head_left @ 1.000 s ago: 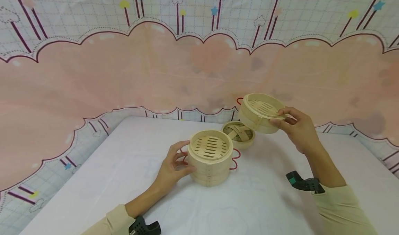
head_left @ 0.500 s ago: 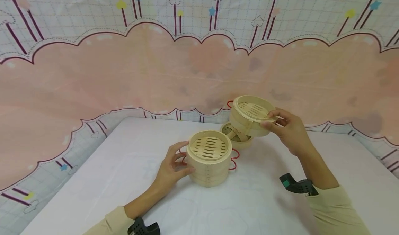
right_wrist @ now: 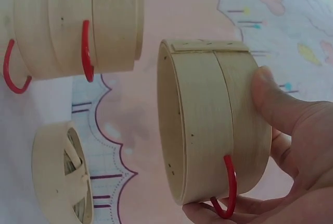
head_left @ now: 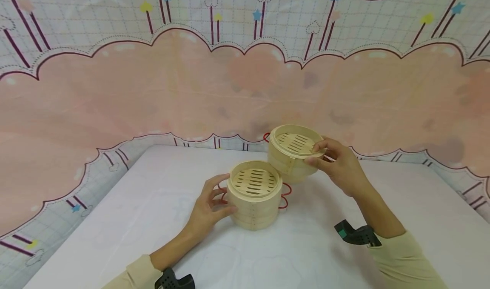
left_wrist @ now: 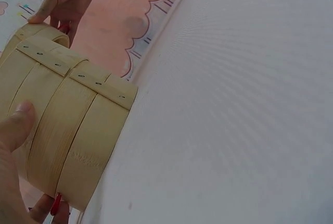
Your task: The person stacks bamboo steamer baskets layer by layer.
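A stack of two bamboo steamer baskets (head_left: 254,214) with red side handles stands on the white table, slats showing on top. Around its left side my left hand (head_left: 208,206) grips it, thumb on the near wall and fingers by the red handles. My right hand (head_left: 338,167) holds a third bamboo steamer basket (head_left: 287,163) by its right side, raised behind and right of the stack, slightly tilted. Below this basket, the right wrist view shows the woven bamboo lid (right_wrist: 57,177) on the table; in the head view the basket mostly hides it.
The white table (head_left: 325,255) reaches toward a patterned cloth backdrop (head_left: 191,89) in pink and white. The lid and both baskets' places lie near the table's middle and far side. Dark wrist devices (head_left: 357,234) sit at the sleeves.
My right hand has moved left and downward with its basket, which now covers the lid in the head view. The left hand has stayed on the stack.
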Available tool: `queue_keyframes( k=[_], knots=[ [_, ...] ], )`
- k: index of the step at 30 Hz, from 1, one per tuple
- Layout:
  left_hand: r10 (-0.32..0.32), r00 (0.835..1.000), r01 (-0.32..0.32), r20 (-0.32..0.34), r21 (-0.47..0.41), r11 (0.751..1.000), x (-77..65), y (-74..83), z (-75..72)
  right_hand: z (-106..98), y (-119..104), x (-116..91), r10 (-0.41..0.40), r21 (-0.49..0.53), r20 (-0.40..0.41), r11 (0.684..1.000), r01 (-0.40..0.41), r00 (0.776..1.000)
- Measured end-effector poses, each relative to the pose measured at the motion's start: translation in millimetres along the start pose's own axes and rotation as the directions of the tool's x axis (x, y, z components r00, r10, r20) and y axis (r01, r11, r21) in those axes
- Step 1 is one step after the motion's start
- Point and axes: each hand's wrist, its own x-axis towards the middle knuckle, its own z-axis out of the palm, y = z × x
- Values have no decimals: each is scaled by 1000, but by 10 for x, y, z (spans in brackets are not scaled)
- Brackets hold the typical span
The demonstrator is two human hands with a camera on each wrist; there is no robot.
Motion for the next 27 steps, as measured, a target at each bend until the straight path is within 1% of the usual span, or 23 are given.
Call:
queue_keyframes(
  k=[5, 14, 27],
  knots=[
    [-5, 1000, 5, 3, -8, 1000, -9, 2, -10, 83, -11, -16, 32, -30, 17, 999, -31, 999],
    [-6, 1000, 6, 9, -14, 1000, -24, 5, -24, 171, -38, -38, 20, -53, 16, 998, -19, 1000],
    [5, 1000, -5, 18, -8, 1000, -34, 15, -52, 248, -82, -82, 38, -69, -6, 997, -38, 999]
  ],
)
